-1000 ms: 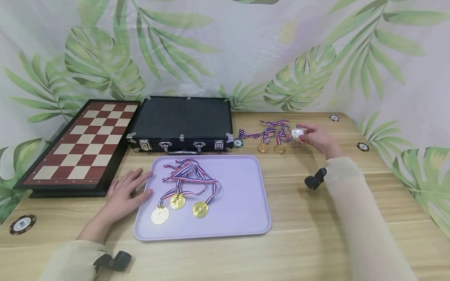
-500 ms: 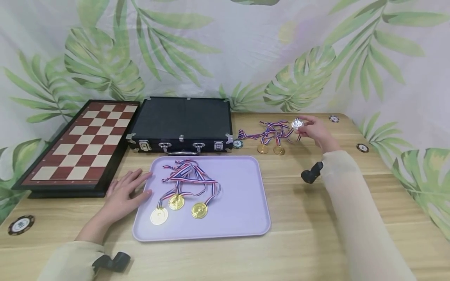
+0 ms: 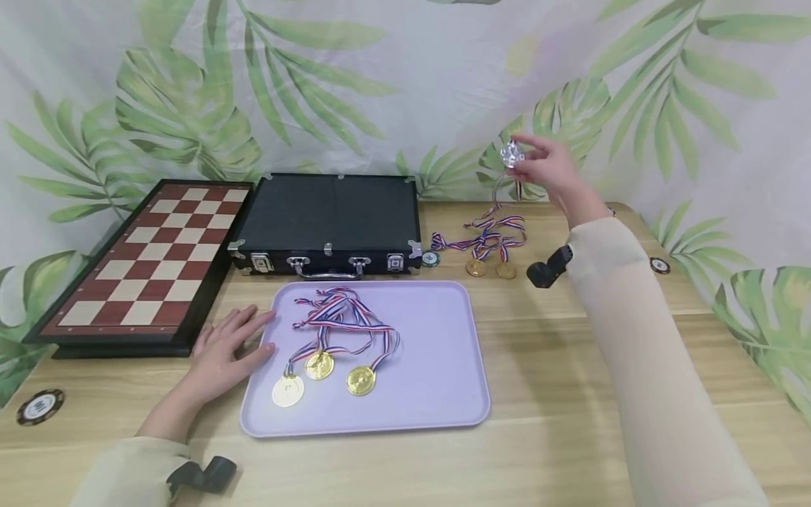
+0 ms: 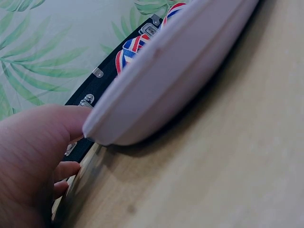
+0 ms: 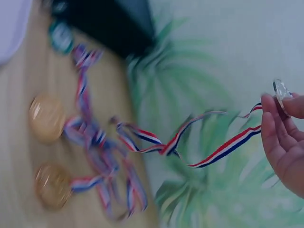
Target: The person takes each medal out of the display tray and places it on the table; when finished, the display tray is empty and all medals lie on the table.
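High over the back right of the table, my right hand (image 3: 551,169) pinches a silver medal (image 3: 512,154) between thumb and fingers. Its red, white and blue ribbon (image 5: 223,149) trails down from the hand in the right wrist view. Below it two bronze-toned medals (image 3: 476,267) lie on the table with tangled ribbons (image 3: 484,239). My left hand (image 3: 224,352) rests at the left edge of a lilac tray (image 3: 437,352), fingers relaxed, thumb against the rim in the left wrist view. Three gold medals (image 3: 361,380) with striped ribbons (image 3: 355,320) lie on the tray.
Behind the tray stands a black case (image 3: 329,215) with metal clasps and a handle. A chessboard (image 3: 158,257) sits to its left. Poker chips lie about: one chip (image 3: 41,407) front left, a green chip (image 3: 431,258) beside the case, another chip (image 3: 659,265) far right. A leaf-patterned curtain (image 3: 418,84) hangs behind.
My right hand has lifted the silver medal upward and slightly left, drawing its ribbon up off the pile of ribbons. The left hand and the tray have stayed put.
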Tool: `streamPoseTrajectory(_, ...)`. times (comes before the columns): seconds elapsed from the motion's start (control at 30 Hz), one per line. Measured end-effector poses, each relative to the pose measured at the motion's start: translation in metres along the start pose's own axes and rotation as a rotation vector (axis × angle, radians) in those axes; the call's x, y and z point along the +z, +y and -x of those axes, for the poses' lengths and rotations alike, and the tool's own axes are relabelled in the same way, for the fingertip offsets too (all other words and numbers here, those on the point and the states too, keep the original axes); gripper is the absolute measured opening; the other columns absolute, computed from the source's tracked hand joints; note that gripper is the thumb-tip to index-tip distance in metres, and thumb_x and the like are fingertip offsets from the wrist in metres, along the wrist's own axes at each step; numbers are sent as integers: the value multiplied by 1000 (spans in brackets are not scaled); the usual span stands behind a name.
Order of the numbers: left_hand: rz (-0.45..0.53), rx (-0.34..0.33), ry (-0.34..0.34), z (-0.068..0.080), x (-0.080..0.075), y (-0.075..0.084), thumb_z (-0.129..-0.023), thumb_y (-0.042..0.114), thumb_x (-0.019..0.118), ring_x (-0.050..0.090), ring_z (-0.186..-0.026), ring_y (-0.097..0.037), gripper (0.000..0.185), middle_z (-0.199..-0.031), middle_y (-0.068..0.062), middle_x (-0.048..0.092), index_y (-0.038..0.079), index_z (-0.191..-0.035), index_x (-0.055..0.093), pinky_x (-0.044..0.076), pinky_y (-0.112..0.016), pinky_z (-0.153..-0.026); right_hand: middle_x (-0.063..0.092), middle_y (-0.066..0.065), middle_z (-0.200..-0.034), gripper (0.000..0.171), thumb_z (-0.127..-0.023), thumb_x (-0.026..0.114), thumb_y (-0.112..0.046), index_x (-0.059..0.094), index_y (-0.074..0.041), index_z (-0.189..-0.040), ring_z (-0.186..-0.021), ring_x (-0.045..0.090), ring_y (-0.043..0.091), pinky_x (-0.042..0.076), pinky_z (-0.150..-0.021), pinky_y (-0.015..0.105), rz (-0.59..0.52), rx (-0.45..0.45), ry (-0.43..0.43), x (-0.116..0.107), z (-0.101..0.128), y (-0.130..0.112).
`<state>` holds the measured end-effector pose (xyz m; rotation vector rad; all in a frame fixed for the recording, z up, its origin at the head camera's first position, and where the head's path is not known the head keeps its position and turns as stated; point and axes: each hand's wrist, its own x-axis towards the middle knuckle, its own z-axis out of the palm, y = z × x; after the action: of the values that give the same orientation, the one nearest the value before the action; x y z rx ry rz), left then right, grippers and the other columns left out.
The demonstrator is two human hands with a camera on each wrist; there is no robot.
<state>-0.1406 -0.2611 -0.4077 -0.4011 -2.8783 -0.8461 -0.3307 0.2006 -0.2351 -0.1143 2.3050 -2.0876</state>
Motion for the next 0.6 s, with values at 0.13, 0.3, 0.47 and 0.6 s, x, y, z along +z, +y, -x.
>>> streamPoseTrajectory(0.13,0,1,2,-1,1,0,-82,36,55,13,-123,-41,53,-134,-22,27,15,-128,42,-6,-56,-94,46,13,-81,52,-80,48,15,42,-6,-127,-70,59,20,48,-69,24,-78,-33,-38,2,-1,-9)
streamPoseTrajectory(0.3,-4,5,6,-2,1,0,-82,36,55,14,-123,-40,52,-133,-22,28,15,-128,43,-4,-56,-94,42,18,-108,54,-82,45,13,37,-10,-131,-79,57,19,42,-82,27,2,90,-59,-13,0,16)
streamPoseTrajectory(0.47,-1,3,3,-1,1,0,-82,36,55,14,-122,-40,52,-133,-22,28,14,-128,43,-5,-56,-94,40,19,-105,55,-83,42,13,29,-4,-134,-68,57,11,46,-75,23,114,164,-46,-33,4,54)
streamPoseTrajectory(0.6,1,2,5,-1,0,0,-82,36,55,14,-122,-41,52,-133,-22,28,14,-128,43,-5,-56,-94,43,22,-106,53,-84,42,10,28,-4,-134,-65,58,9,47,-65,19,184,168,-4,-47,8,73)
